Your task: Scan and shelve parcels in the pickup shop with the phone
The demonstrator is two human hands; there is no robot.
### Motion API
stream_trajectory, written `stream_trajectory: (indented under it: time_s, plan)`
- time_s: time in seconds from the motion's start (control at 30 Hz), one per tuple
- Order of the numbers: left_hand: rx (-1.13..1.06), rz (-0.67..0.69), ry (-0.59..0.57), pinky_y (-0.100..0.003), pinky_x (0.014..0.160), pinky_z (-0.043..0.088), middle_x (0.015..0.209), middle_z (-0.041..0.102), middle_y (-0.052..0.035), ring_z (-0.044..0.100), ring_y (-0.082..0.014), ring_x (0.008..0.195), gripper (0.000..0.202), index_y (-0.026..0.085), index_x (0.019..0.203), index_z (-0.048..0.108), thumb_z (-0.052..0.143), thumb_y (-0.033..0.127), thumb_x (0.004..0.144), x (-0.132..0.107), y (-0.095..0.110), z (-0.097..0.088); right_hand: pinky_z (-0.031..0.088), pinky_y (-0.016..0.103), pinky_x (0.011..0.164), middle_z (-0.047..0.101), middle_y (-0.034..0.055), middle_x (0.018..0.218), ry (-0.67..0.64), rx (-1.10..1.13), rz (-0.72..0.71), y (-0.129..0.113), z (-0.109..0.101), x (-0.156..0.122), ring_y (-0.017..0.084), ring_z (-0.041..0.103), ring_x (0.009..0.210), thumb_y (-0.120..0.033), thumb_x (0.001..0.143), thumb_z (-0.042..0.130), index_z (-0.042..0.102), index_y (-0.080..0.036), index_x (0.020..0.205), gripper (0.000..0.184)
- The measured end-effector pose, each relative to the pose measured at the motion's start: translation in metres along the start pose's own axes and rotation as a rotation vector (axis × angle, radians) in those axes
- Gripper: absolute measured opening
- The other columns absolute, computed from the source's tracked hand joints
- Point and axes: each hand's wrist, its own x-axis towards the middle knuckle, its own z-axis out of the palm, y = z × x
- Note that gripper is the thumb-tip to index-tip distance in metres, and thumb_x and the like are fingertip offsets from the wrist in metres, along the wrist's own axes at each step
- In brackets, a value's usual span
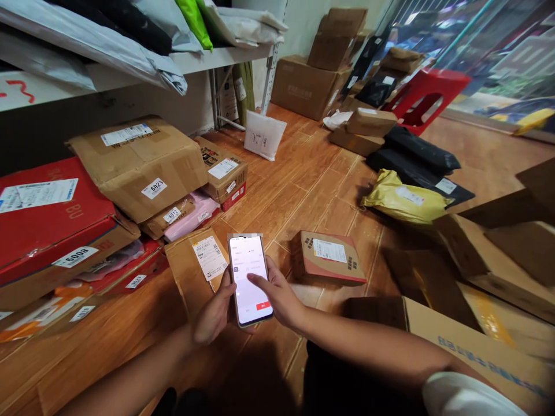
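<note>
A smartphone (250, 283) with a lit white screen and a red button near its bottom is upright between my hands. My left hand (215, 312) is closed on its left edge. My right hand (280, 294) holds the right edge, and its thumb lies over the middle of the screen. Behind the phone, a flat brown parcel (184, 263) with a white label rests on the floor, partly hidden by the phone and my left hand. A brown and red box (327, 257) with a label lies just right of my right hand.
On the left are stacked boxes, among them a red box (39, 231) and a brown box (139, 159). Above them a shelf (229, 58) carries mailer bags. To the right lie a yellow bag (403, 196), black bags, a red stool (427, 98) and an open carton (489, 370).
</note>
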Motion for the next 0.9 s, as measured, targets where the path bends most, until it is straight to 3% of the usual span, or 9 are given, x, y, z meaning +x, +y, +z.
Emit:
stream_trajectory:
  time_s: [0.17, 0.3, 0.47, 0.63, 0.8, 0.9]
  plan:
    - [-0.041, 0.024, 0.004, -0.038, 0.051, 0.058, 0.148, 0.033, -0.0096, 0.048, -0.0387, 0.117, 0.081, 0.042, 0.148, 0.008, 0.054, 0.048, 0.081, 0.002, -0.003, -0.003, 0.042, 0.03, 0.072, 0.063, -0.0014, 0.089, -0.084, 0.036, 0.033, -0.005, -0.01, -0.003, 0.02, 0.057, 0.083, -0.025, 0.065, 0.059, 0.053, -0.022, 0.1, 0.035]
    - [-0.053, 0.004, 0.001, -0.039, 0.051, 0.059, 0.145, 0.037, -0.0089, 0.053, -0.0371, 0.113, 0.083, 0.044, 0.147, 0.006, 0.053, 0.042, 0.079, 0.001, -0.005, -0.008, 0.042, 0.033, 0.079, 0.062, -0.0005, 0.097, -0.214, 0.008, 0.058, -0.007, -0.019, -0.003, 0.021, 0.056, 0.091, -0.023, 0.066, 0.055, 0.051, -0.024, 0.11, 0.044]
    - [-0.044, 0.005, -0.012, -0.04, 0.052, 0.059, 0.143, 0.042, -0.0109, 0.06, -0.0351, 0.102, 0.091, 0.043, 0.148, 0.004, 0.055, 0.032, 0.074, -0.002, -0.004, -0.005, 0.041, 0.034, 0.085, 0.062, 0.0008, 0.104, -0.244, -0.117, -0.037, -0.007, -0.022, -0.005, 0.021, 0.054, 0.098, -0.026, 0.075, 0.056, 0.051, -0.024, 0.114, 0.04]
    - [0.031, -0.014, 0.057, -0.037, 0.048, 0.058, 0.135, 0.049, -0.0138, 0.062, -0.0337, 0.095, 0.091, 0.039, 0.149, 0.001, 0.056, 0.03, 0.077, -0.003, -0.003, -0.002, 0.043, 0.037, 0.084, 0.062, 0.0016, 0.112, -0.306, -0.096, 0.015, -0.006, -0.026, -0.006, 0.023, 0.054, 0.103, -0.02, 0.071, 0.054, 0.043, -0.026, 0.127, 0.058]
    - [-0.056, 0.013, -0.04, -0.038, 0.05, 0.058, 0.135, 0.051, -0.0118, 0.063, -0.0295, 0.09, 0.092, 0.037, 0.148, 0.004, 0.055, 0.032, 0.071, -0.003, -0.007, -0.008, 0.041, 0.04, 0.093, 0.057, 0.0026, 0.126, -0.342, -0.135, -0.038, -0.007, -0.028, -0.008, 0.024, 0.05, 0.116, -0.019, 0.072, 0.06, 0.041, -0.028, 0.13, 0.061]
    - [-0.069, 0.019, -0.072, -0.037, 0.052, 0.059, 0.139, 0.047, -0.0093, 0.063, -0.029, 0.094, 0.088, 0.039, 0.147, 0.006, 0.052, 0.03, 0.073, -0.003, -0.008, -0.011, 0.042, 0.04, 0.094, 0.057, 0.003, 0.123, -0.322, -0.124, -0.025, -0.007, -0.024, -0.008, 0.024, 0.05, 0.116, -0.022, 0.075, 0.062, 0.044, -0.027, 0.127, 0.055]
